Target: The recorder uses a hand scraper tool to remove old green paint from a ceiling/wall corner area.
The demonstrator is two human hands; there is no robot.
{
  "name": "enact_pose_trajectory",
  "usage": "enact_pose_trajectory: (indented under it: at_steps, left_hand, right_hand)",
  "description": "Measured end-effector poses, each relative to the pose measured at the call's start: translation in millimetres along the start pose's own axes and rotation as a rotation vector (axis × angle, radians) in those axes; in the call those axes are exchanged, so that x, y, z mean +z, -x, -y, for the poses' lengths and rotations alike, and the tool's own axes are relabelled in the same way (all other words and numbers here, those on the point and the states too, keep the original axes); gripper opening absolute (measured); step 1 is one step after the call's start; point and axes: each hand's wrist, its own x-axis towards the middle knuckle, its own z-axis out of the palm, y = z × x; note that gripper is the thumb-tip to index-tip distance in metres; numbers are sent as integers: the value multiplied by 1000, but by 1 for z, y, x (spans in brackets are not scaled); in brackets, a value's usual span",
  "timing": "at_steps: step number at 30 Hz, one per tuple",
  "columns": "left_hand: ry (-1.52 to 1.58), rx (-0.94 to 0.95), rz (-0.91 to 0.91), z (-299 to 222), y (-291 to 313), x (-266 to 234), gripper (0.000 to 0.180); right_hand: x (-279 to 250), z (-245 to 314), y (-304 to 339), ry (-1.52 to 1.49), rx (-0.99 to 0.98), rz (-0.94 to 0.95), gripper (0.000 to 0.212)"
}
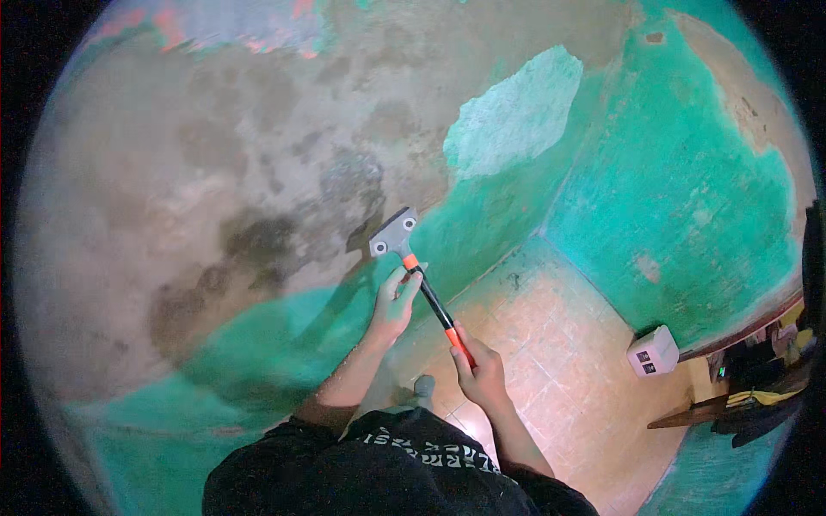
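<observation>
Fingers [483, 350] of the right hand [486, 378] wrap the orange lower grip of a scraper [433, 298] in the head view; those of the left hand [392, 308] touch its black shaft higher up, though I cannot tell whether they close around it. Its wide grey head points up and left, near a patchy green wall [482, 219]; contact is unclear. Below spreads a tiled floor [559, 344], with a white box [657, 351] at right.

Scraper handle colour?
Scraper handle: black middle, orange-red towards both ends; best seen in the head view.
</observation>
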Motion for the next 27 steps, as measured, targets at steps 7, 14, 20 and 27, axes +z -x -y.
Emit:
enact_pose_trajectory:
  at_steps: [7, 14, 20, 27]
  left_hand:
    - [-103, 78, 101, -2, -14, -19, 30]
    - [-121, 66, 127, -10, -5, -17, 26]
    - [-24, 175, 56, 18, -8, -10, 25]
    - [-27, 54, -3, 14, 12, -14, 32]
  right_hand:
    - [9, -6, -6, 70, -20, 5, 50]
    - [-9, 12, 2, 99, 29, 12, 46]
    - [-20, -3, -9, 126, -52, 67, 46]
    - [-46, -8, -31, 217, -149, 233, 47]
